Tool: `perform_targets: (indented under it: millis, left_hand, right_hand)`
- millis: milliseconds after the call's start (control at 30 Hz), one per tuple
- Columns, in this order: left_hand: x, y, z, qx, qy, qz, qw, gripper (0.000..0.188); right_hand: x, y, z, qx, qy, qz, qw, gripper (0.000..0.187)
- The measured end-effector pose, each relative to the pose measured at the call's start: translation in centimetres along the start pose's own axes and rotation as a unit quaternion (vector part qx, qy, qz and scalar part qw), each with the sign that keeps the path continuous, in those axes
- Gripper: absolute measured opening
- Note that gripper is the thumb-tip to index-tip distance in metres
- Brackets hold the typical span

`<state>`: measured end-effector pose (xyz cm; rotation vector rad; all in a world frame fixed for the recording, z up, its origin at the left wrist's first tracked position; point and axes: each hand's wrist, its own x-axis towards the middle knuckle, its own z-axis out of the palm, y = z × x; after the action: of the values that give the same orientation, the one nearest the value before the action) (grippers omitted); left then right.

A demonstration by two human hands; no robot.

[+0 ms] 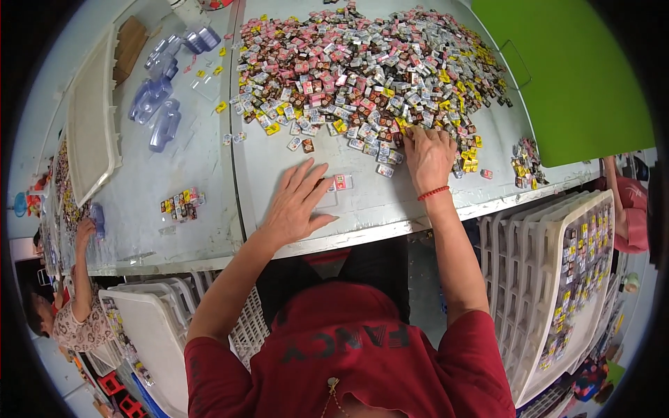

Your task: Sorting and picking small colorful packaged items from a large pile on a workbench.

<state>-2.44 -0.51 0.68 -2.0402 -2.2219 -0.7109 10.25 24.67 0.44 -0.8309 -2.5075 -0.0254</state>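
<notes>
My left hand (298, 203) lies on the table with its fingers spread, beside a small clear plastic tray (327, 198). A pink-and-white miniature box (341, 182) sits at the tray's far end, close to my fingertips. At the near edge of a wide pile of miniature boxes (334, 76), my right hand (430, 159) has its fingers bent down and drawn together. Whatever is between those fingertips is hidden. The pile mixes pink, brown, white and yellow pieces. One loose white miniature box (385, 170) lies just left of my right hand.
Clear plastic shells (164, 125) and a cluster of miniature boxes (182, 205) lie left of the table seam. Stacked white trays (550, 279) stand below the edge at right. A green board (571, 76) covers the far right. A co-worker's hand (85, 228) is at far left.
</notes>
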Motion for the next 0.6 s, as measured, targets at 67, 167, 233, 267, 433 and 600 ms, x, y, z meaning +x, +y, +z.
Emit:
perform_targets:
  millis: [67,167,233,267,433,600]
  left_hand:
    - [-1.0,-0.1,0.0,-0.007,0.000,-0.006,1.000,0.066]
    - [-1.5,-0.2,0.3,-0.014,-0.002,-0.015,1.000,0.064]
    - [-1.4,-0.3,0.4,-0.014,-0.005,-0.020,1.000,0.064]
    - [-1.6,-0.3,0.4,-0.014,-0.006,-0.024,1.000,0.064]
    - [-0.7,-0.2,0.3,-0.020,-0.006,-0.036,0.999,0.064]
    - [0.9,-0.3,0.4,0.004,-0.021,0.006,1.000,0.062]
  right_hand:
    - [-0.3,0.0,-0.3,-0.002,0.002,0.004,1.000,0.016]
    - [-0.6,-0.1,-0.8,-0.001,0.005,-0.012,1.000,0.017]
    - [-0.7,0.2,0.1,0.015,0.025,-0.069,0.997,0.015]
    - [-0.5,0.2,0.3,0.019,0.020,-0.072,0.997,0.015]
    - [1.6,-0.3,0.4,-0.088,-0.025,-0.083,0.992,0.009]
    - [0.9,-0.2,0.6,-0.022,-0.024,-0.070,0.997,0.008]
